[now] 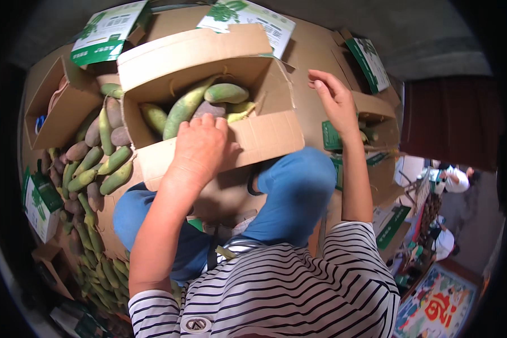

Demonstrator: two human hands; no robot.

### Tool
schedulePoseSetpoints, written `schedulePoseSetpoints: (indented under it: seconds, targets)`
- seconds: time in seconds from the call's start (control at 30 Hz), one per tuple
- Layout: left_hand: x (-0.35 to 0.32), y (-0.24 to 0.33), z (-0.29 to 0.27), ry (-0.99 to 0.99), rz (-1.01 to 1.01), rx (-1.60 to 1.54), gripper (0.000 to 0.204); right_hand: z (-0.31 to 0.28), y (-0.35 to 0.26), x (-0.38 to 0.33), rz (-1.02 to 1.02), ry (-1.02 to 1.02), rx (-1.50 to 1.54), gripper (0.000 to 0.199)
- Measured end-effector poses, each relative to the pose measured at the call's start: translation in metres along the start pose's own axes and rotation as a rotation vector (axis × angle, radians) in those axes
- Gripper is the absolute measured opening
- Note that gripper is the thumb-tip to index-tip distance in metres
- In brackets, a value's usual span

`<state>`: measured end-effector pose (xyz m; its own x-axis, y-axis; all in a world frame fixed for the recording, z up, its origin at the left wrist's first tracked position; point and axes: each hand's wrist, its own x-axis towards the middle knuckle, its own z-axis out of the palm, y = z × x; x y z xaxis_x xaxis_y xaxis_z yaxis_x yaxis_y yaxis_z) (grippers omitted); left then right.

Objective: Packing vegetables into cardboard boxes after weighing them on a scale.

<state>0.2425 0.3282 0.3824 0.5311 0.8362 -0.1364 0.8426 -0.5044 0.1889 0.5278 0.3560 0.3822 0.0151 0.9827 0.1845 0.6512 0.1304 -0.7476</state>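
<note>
Cardboard cartons and flattened green-and-white printed boxes crowd the floor around a seated person in blue trousers and a striped shirt. An open brown cardboard box (208,73) rests against the knees, holding long green and purplish oval fruits (183,107). More of the same fruit lies in a loose heap (96,163) to the person's left. The left hand (200,149) lies palm down on the box's near flap, fingers curled over its edge and touching the fruit just beyond; I cannot tell whether it holds one. The fruits' long axes run obliquely away from that hand. The right hand (335,98) hovers open and empty, right of the box.
</note>
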Motion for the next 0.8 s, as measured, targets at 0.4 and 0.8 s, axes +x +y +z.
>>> schedulePoseSetpoints:
  seconds: [0.4, 0.8]
  targets:
    - [0.008, 0.015, 0.011, -0.139, 0.087, 0.045, 0.079, 0.044, -0.072, -0.088, -0.306, -0.121, -0.278, 0.023]
    - [0.014, 0.023, 0.042, -0.106, 0.114, 0.245, 0.106, 0.066, -0.075, -0.086, -0.345, -0.111, -0.347, 0.022]
